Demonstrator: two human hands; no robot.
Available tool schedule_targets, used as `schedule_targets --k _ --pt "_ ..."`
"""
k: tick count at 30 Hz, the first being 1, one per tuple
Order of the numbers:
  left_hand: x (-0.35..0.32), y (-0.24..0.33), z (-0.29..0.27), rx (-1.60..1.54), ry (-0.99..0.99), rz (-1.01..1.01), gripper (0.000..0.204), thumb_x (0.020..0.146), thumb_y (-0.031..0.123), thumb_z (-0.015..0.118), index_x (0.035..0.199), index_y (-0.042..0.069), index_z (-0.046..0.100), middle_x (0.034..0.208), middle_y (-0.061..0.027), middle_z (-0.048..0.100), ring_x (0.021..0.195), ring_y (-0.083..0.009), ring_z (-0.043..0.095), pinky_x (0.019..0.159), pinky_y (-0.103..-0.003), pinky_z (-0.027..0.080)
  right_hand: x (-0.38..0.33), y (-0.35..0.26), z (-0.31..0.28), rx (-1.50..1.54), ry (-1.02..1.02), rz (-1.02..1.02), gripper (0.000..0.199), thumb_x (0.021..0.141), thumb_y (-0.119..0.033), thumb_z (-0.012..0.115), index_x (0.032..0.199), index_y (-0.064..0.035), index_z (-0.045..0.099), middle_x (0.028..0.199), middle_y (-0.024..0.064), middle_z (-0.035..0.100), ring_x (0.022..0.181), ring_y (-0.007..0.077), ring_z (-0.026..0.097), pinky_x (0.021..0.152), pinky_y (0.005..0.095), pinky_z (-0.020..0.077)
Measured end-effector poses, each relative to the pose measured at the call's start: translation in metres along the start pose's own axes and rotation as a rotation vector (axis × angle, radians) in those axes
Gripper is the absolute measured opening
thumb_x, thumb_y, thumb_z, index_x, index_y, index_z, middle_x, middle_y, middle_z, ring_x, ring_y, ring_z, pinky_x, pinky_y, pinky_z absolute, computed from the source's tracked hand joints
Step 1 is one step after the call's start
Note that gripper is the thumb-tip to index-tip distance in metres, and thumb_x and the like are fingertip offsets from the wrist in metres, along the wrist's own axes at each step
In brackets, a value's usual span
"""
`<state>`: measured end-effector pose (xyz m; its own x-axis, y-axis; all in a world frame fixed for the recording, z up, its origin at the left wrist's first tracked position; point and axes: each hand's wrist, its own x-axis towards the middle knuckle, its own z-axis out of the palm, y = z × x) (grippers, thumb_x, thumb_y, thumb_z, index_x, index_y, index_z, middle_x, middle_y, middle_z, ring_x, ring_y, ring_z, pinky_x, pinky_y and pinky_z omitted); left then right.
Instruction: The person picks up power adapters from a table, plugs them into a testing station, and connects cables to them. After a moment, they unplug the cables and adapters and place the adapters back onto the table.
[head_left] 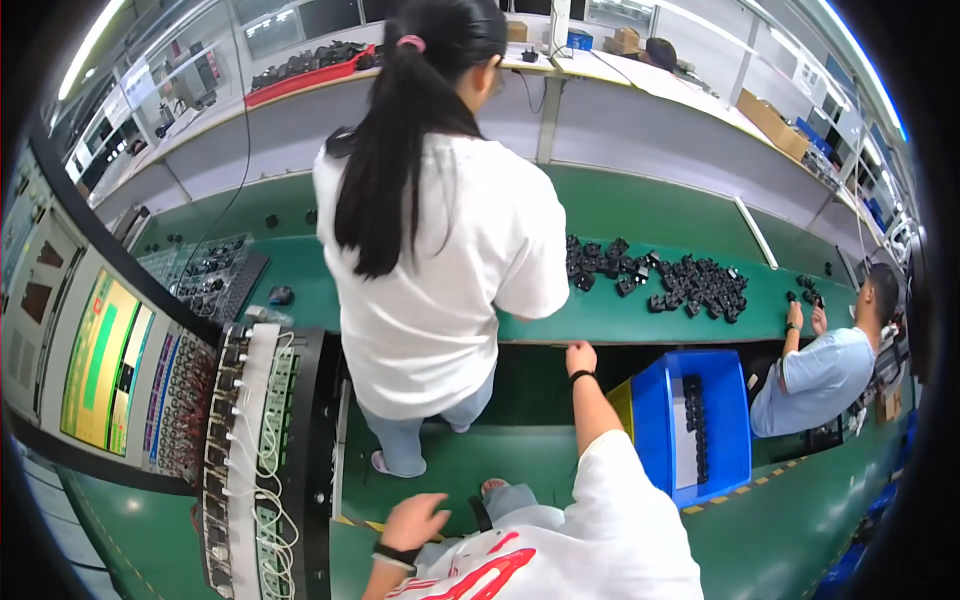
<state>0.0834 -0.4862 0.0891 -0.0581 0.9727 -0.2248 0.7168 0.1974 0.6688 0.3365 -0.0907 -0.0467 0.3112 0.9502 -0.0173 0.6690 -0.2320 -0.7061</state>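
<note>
My right hand [580,357], a black band on its wrist, reaches up to the front edge of the green bench [600,325], and its fingers curl on that edge. My left hand [412,520], also with a black wristband, hangs low by my knee with fingers apart and nothing in it. A heap of small black parts [690,285] lies on the bench beyond my right hand. A blue bin [650,420] holding a row of black parts stands just right of my right forearm.
A person in a white shirt [440,260] stands at the bench directly ahead. Another person in light blue [815,375] sits at the right, hands on the bench. A rack with white cables [260,450] and a screen panel [100,360] stand left.
</note>
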Motion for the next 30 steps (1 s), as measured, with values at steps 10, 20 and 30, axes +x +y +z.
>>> schedule_targets --k 10,20,30 --pt "0.087 0.015 0.087 -0.452 -0.141 -0.254 0.030 0.084 0.022 0.055 0.108 0.005 0.061 0.102 -0.0141 0.063 0.096 -0.0285 0.061 0.086 -0.037 0.047 0.148 -0.049 0.024 -0.111 0.159 -0.203 0.038 0.074 -0.011 0.058 0.110 -0.0013 0.054 0.111 0.0209 0.056 0.103 0.0385 0.053 0.090 0.0443 0.0441" --pt "-0.177 -0.195 0.211 0.273 -0.739 -0.968 0.043 0.086 0.037 0.046 0.113 0.008 0.063 0.121 -0.0137 0.059 0.108 -0.0335 0.057 0.094 -0.043 0.043 0.160 -0.039 0.027 -0.178 0.049 -0.337 0.036 0.069 -0.004 0.065 0.103 -0.0024 0.053 0.102 0.0217 0.056 0.100 0.0403 0.053 0.087 0.0463 0.0447" --pt "-0.078 -0.113 0.248 -0.099 -0.414 -0.717 0.038 0.083 0.030 0.046 0.103 0.006 0.067 0.104 -0.0194 0.064 0.099 -0.0329 0.061 0.087 -0.042 0.046 -0.086 0.038 0.042 0.584 -0.294 0.037 0.031 0.085 -0.022 0.053 0.105 0.0006 0.050 0.094 0.0096 0.055 0.075 0.0160 0.053 0.062 0.0292 0.0445"
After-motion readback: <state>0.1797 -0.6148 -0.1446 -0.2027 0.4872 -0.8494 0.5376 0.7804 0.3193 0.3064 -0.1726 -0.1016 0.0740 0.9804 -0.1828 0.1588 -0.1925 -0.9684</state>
